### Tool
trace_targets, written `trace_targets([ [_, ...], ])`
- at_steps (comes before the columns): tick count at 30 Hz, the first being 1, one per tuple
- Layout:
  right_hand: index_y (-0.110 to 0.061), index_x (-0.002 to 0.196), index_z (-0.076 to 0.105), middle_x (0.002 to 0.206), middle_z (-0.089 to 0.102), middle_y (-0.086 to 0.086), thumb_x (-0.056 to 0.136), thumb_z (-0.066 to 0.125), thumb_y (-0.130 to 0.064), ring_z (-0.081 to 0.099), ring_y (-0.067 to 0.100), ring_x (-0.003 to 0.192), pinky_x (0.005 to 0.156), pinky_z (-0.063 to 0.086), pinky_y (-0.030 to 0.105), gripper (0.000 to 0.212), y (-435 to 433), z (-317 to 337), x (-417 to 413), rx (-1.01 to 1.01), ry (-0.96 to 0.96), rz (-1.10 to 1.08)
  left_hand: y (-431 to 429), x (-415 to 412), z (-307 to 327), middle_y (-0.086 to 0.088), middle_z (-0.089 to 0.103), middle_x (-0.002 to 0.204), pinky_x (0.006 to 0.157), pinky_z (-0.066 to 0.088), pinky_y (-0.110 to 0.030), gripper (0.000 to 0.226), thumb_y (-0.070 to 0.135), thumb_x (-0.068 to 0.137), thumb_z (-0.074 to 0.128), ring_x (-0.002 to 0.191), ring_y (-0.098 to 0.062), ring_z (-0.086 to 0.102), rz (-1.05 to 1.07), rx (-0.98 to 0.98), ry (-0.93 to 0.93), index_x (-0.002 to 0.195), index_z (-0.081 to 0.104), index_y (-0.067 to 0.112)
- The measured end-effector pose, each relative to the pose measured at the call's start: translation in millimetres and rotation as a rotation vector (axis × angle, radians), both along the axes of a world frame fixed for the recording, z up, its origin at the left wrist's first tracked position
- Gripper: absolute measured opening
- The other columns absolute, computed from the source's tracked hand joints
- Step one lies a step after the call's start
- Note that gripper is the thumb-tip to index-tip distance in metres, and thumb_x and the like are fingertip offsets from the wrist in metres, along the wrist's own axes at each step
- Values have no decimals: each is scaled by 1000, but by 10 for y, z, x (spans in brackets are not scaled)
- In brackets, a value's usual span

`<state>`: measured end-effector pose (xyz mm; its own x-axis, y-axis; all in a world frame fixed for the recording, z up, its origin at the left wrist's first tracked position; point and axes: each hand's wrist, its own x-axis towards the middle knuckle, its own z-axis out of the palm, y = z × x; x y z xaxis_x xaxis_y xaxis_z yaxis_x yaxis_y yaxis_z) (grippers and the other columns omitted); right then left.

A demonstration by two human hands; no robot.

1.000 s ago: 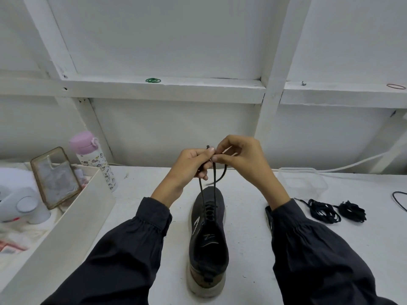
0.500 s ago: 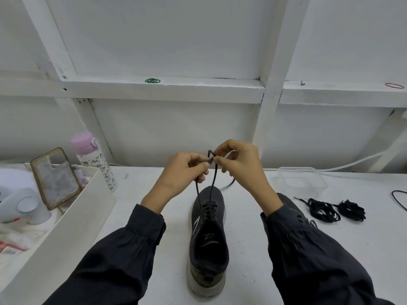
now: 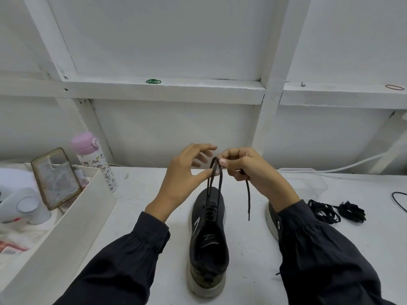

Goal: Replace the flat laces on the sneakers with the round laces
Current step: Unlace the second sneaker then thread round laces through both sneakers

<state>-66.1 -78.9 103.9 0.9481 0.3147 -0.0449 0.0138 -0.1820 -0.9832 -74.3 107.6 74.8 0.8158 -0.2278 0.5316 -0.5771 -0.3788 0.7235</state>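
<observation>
The right hand pinched the lace loop above the dark sneaker standing mid-table; the left hand was spread, thumb touching it. The tongue print was unreadable.

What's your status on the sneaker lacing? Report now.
Right hand pinching the lace loop; left hand open, thumb touching it. Lace threaded in the centre sneaker, one end dangling. Nothing in the way.

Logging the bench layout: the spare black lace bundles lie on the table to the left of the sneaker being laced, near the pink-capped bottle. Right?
Not quite. The head view shows the lace bundles on the table to the right of the sneaker, beyond the right hand's sleeve. The pink-capped bottle stands on the left, far from them.
</observation>
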Motion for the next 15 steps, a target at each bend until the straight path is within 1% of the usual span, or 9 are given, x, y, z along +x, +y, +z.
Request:
trace_targets([
  [1,-9,85,67,69,52,3,91,61,-7,36,8,51,44,27,14,9,1,-13,-1,8,6,0,-2,-5,13,8,63,105,84,54,-24,40,25,80,79,96,-14,63,-14,-40,5,117,65,25],
  [3,-7,87,67,69,52,2,91,61,-7,37,6,48,44,27,15,7,0,-35,-2,31,14,-8,-12,-20,36,8,64,104,85,53,-23,30,27,83,73,97,-12,63,-62,-138,54,113,67,24],
  [5,-7,87,66,65,50,-3,91,62,-6,37,6,47,43,26,15,6,-7,-54,8,52,24,-30,-19,-41,52,11,67,98,85,54,-24,21,27,89,62,93,-9,64,-99,-273,154,105,70,17],
  [6,-7,85,65,64,50,-5,90,62,-5,37,6,47,42,26,15,6,-13,-58,11,61,31,-39,-11,-46,45,11,68,93,84,55,-27,21,26,91,57,89,-10,64,-92,-358,210,102,69,13],
  [8,-9,83,64,64,49,-5,90,63,-5,36,6,46,42,25,15,8,-27,-66,10,71,39,-49,19,-44,7,7,70,87,80,56,-29,20,22,95,54,82,-13,63,-27,-516,314,98,69,10],
  [10,-9,84,66,66,52,-5,88,65,-6,37,6,46,43,27,14,6,-35,-66,0,60,39,-54,43,-46,-41,5,70,83,76,58,-28,19,21,97,54,76,-11,63,38,-614,400,95,70,11],
  [12,-9,88,70,68,54,-5,86,69,-8,37,7,49,45,28,14,2,-36,-62,-10,31,30,-62,55,-55,-86,6,70,80,72,58,-28,19,21,98,54,71,-10,63,74,-673,443,94,69,10],
  [15,-5,91,73,67,55,-2,85,70,-7,36,9,51,47,28,16,7,-83,-71,-25,-4,5,-86,105,-58,-151,2,68,76,70,59,-29,20,19,98,53,64,-10,60,149,-835,471,91,68,7],
])
